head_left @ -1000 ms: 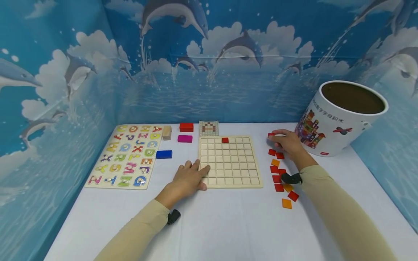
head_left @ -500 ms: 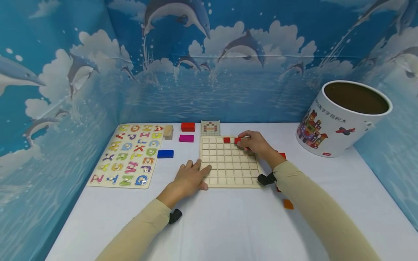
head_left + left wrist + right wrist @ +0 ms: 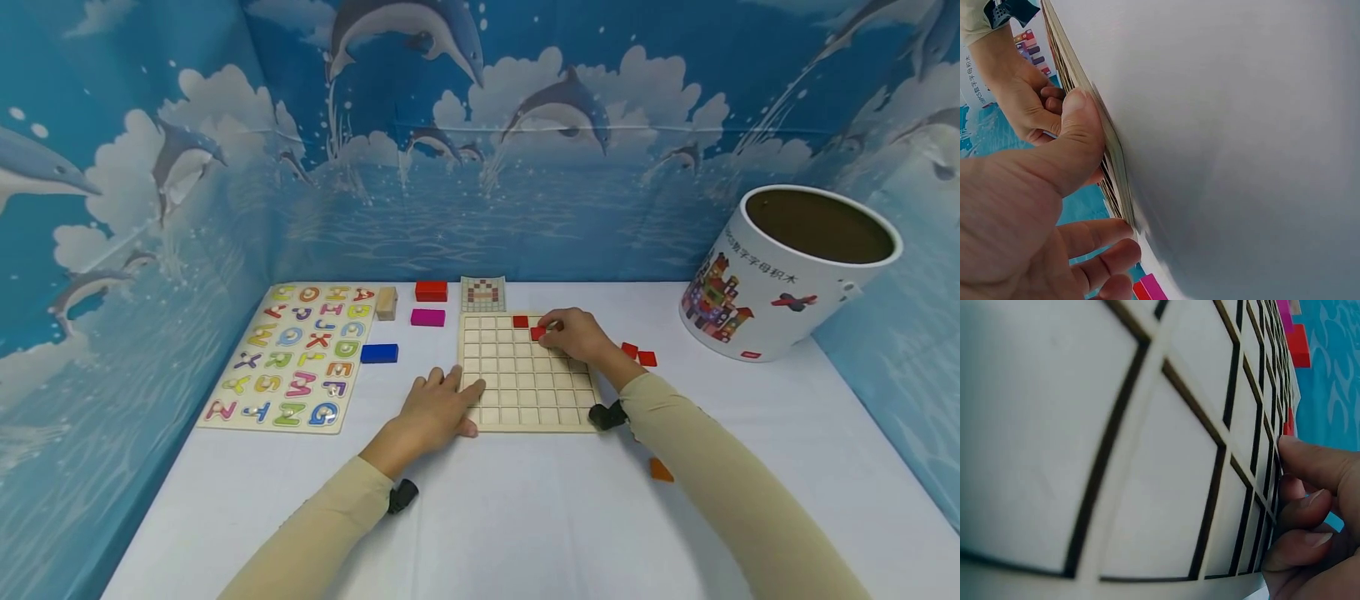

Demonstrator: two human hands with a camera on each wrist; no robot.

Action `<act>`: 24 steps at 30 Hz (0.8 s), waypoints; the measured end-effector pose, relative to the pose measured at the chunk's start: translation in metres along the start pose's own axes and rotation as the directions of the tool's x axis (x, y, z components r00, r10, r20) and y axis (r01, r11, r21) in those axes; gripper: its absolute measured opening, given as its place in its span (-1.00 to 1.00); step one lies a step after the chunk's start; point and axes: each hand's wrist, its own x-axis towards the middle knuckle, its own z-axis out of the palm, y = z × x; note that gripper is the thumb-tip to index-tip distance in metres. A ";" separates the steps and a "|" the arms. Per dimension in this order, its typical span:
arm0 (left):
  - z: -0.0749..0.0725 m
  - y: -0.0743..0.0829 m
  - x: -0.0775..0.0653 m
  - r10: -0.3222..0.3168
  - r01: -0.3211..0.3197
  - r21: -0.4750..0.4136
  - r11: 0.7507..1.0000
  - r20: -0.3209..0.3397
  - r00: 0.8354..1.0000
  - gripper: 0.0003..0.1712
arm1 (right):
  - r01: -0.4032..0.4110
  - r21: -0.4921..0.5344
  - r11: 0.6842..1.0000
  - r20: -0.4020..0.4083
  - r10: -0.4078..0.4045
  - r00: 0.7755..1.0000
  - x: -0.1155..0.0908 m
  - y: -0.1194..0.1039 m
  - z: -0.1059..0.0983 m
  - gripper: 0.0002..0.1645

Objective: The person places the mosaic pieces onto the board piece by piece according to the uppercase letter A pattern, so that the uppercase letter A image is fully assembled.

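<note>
A wooden grid board (image 3: pixel 510 396) lies on the white table, with a red square tile (image 3: pixel 521 322) seated in its far row. My right hand (image 3: pixel 577 336) is over the board's far right part, its fingertips pinching a second red tile (image 3: pixel 537 333) at a cell one row nearer. In the right wrist view the fingers (image 3: pixel 1310 459) reach the board, and the tile under them is hidden. My left hand (image 3: pixel 435 410) rests on the board's near left corner with fingers spread. The left wrist view shows the thumb (image 3: pixel 1082 119) lying along the board's edge.
Red tiles (image 3: pixel 647 358) and an orange tile (image 3: pixel 661 470) lie right of the board, partly hidden by the right arm. A pattern card (image 3: pixel 483 294) sits behind it. Left are blocks, including a blue block (image 3: pixel 379 353), and an alphabet board (image 3: pixel 292 358). A white bucket (image 3: pixel 780 275) stands far right.
My right hand picked up a red tile at the right, carried it left to the board's far row, then shifted it one row nearer. The left hand stays in place.
</note>
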 end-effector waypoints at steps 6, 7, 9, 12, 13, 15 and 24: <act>-0.001 0.001 -0.001 -0.007 0.007 -0.008 1.000 0.005 1.000 -0.14 | 0.042 -0.061 0.997 0.007 -0.042 0.999 -0.005 0.001 -0.006 -0.46; -0.001 0.001 -0.001 -0.007 0.007 -0.009 1.000 0.008 1.000 -0.13 | 0.047 -0.054 0.997 -0.003 -0.047 0.999 -0.007 0.003 -0.009 -0.44; -0.001 0.001 -0.001 -0.008 0.009 -0.008 1.000 0.010 1.000 -0.13 | 0.042 -0.020 0.999 -0.032 -0.043 0.999 -0.013 0.008 -0.018 -0.43; -0.002 0.002 0.000 -0.006 0.006 -0.005 1.000 0.011 1.000 -0.13 | 0.029 0.039 0.999 -0.084 -0.026 0.996 -0.025 0.025 -0.040 -0.46; -0.002 0.002 0.000 -0.006 0.006 -0.004 1.000 0.010 1.000 -0.14 | 0.015 0.066 0.998 -0.094 -0.009 0.996 -0.029 0.032 -0.048 -0.47; -0.003 0.002 -0.001 -0.006 0.006 -0.001 1.000 0.008 1.000 -0.14 | -0.025 0.102 0.994 -0.105 0.036 0.994 -0.040 0.046 -0.063 -0.46; -0.001 0.003 0.000 -0.006 0.006 -0.005 1.000 0.007 1.000 -0.14 | -0.169 0.157 0.973 -0.081 0.183 0.980 -0.085 0.103 -0.097 -0.36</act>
